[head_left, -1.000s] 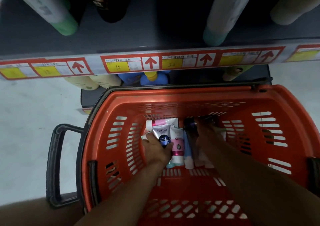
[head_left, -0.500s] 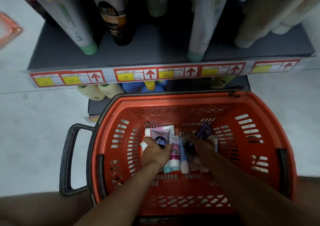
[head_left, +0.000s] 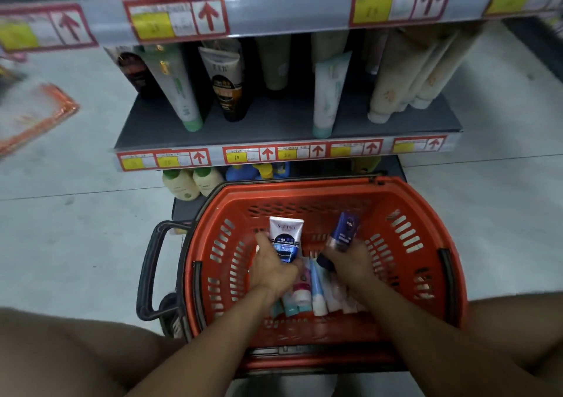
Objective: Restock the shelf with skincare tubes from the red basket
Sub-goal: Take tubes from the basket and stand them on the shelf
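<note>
The red basket stands on the floor in front of the shelf unit. Inside it, my left hand grips a white tube with a blue label, held upright above the pile. My right hand grips a dark blue tube, tilted up to the right. Several more tubes, pink, blue and white, lie on the basket floor between my wrists. The grey shelf above holds standing tubes.
Price labels with red arrows line the shelf edges. Cream bottles and blue bottles sit on the lowest level behind the basket. The basket's black handle sticks out left. An orange packet lies on the floor at left.
Both hands have lifted their tubes up off the pile. My view has tilted upward, bringing the shelf and a higher shelf edge into sight.
</note>
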Demonstrator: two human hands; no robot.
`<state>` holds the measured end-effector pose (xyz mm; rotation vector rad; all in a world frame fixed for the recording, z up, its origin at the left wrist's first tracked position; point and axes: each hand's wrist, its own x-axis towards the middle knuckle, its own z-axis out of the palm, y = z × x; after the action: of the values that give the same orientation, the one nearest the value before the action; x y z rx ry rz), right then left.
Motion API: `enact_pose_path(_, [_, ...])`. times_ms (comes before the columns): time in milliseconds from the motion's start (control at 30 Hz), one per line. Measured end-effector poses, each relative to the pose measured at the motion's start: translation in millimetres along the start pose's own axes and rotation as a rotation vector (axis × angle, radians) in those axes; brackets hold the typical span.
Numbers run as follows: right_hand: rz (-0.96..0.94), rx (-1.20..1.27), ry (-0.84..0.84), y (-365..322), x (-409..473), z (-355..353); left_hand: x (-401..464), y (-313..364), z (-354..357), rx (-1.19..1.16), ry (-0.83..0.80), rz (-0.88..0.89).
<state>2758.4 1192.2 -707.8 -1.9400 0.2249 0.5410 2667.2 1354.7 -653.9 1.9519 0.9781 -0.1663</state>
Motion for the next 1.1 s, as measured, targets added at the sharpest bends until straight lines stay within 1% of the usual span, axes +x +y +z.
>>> enact_pose_path(100, [-0.114, -0.026, 0.002, -12, -9, -3, -10, 5, -12, -0.085, 0.035, 0.088])
enact_pose_path(267, [-0.184, -0.050, 0.054, -31, -33, -1, -25, 10, -35, -0.159, 0.149, 0.224])
enact_pose_path(400, [-0.292, -0.136, 0.061, -56, -51, 1, -33, 18, -55, -0.200, 0.235, 0.264])
enact_pose_path(500, [-0.362, -0.181, 0.092, -77, -62, 1, -35, 25, -70, -0.235, 0.288, 0.245])
enact_pose_path(600, [-0.398, -0.191, 0.106, -96, -69, 1, -39, 32, -86, -0.247, 0.352, 0.245])
enact_pose_path(833, [-0.495, -0.203, 0.175, -138, -83, 5, -50, 49, -121, -0.277, 0.472, 0.355])
enact_pose_path(1100, [-0.625, -0.191, 0.143, -194, -98, 24, -52, 66, -160, -0.307, 0.580, 0.421])
